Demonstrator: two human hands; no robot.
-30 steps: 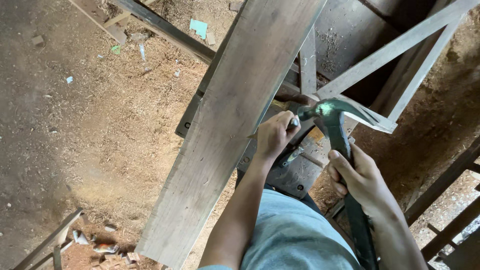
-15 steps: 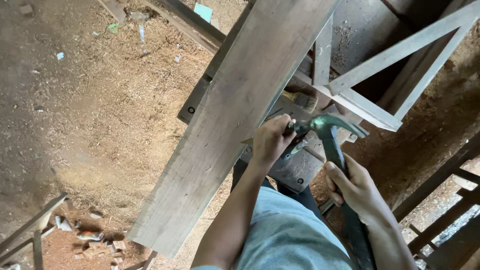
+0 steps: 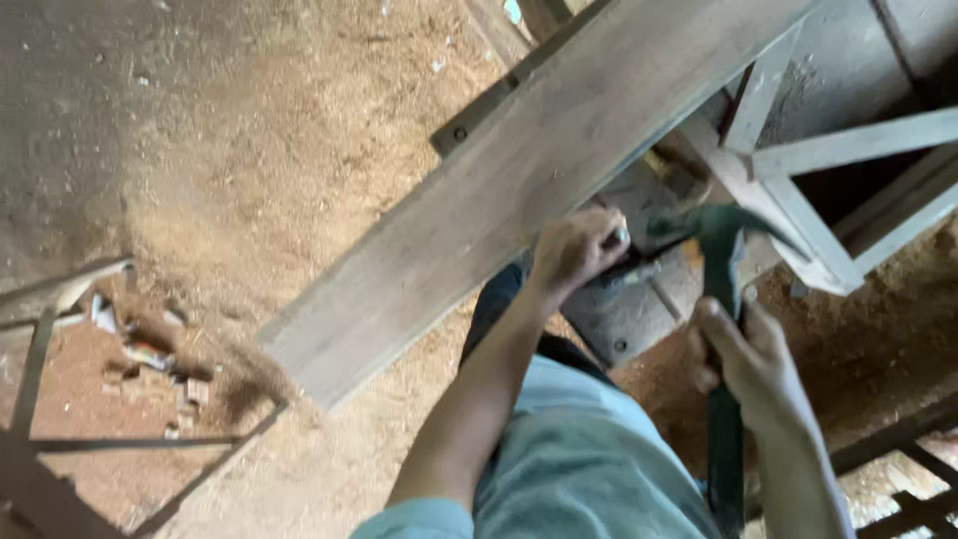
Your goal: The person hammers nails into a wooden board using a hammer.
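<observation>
Soft daylight, dim upper left, motion blur perhaps throughout.

The plank [image 3: 519,190] is weathered grey-brown with faint lengthwise grain. At 3 o'clock of it, the hammer [image 3: 720,299] is dark green, head and handle alike. The frame [image 3: 848,150] at 2 o'clock is pale grey-white over a dark hollow. The floor [image 3: 249,150] is tan sawdust, darkening to grey-brown toward 10 o'clock and reddish at 8 o'clock. The shirt [image 3: 589,459] at 6 o'clock is plain light blue.

Sawdust floor [image 3: 249,180], scrap bits [image 3: 150,354] (by metal frame [image 3: 40,329])
</observation>
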